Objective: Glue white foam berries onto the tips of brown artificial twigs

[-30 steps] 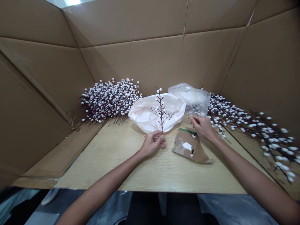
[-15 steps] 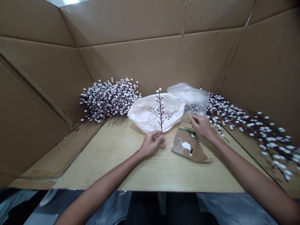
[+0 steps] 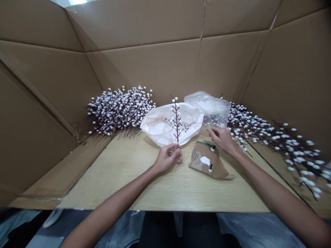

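tabletop (image 3: 108, 165) — twig (image 3: 177, 127) upright, tip up

Brown cardboard walls (image 3: 144, 72), creased and seamed, enclose a pale wooden table (image 3: 108, 179) at the back and on both sides. Bright white light (image 3: 77, 1) shows above the cardboard at upper left, and a soft shadow slants across the back panel. Below the table's front edge, dim blue-grey surfaces (image 3: 119, 227) appear, indistinct.
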The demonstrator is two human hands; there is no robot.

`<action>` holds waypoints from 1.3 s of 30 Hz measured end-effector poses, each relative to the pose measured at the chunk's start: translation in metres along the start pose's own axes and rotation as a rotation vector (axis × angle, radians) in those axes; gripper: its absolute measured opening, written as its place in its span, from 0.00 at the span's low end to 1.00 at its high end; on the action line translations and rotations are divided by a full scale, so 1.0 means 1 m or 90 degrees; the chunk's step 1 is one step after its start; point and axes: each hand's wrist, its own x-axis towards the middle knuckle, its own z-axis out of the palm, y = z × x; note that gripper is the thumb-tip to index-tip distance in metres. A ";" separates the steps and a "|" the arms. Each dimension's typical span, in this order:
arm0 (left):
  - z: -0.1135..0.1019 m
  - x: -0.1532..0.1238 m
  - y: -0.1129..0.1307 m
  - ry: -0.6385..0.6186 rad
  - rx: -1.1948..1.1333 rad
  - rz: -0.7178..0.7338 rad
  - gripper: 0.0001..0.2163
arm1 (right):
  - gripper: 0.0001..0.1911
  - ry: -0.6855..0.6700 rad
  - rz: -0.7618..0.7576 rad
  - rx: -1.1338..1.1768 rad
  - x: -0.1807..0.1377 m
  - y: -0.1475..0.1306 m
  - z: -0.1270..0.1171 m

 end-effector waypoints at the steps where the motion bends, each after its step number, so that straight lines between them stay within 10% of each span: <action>1: 0.000 0.000 0.000 0.001 -0.002 0.000 0.19 | 0.20 0.000 0.000 0.000 0.000 0.000 0.000; 39: -0.001 0.001 -0.004 -0.002 0.006 0.005 0.23 | 0.18 -0.013 -0.008 0.002 -0.001 0.001 0.002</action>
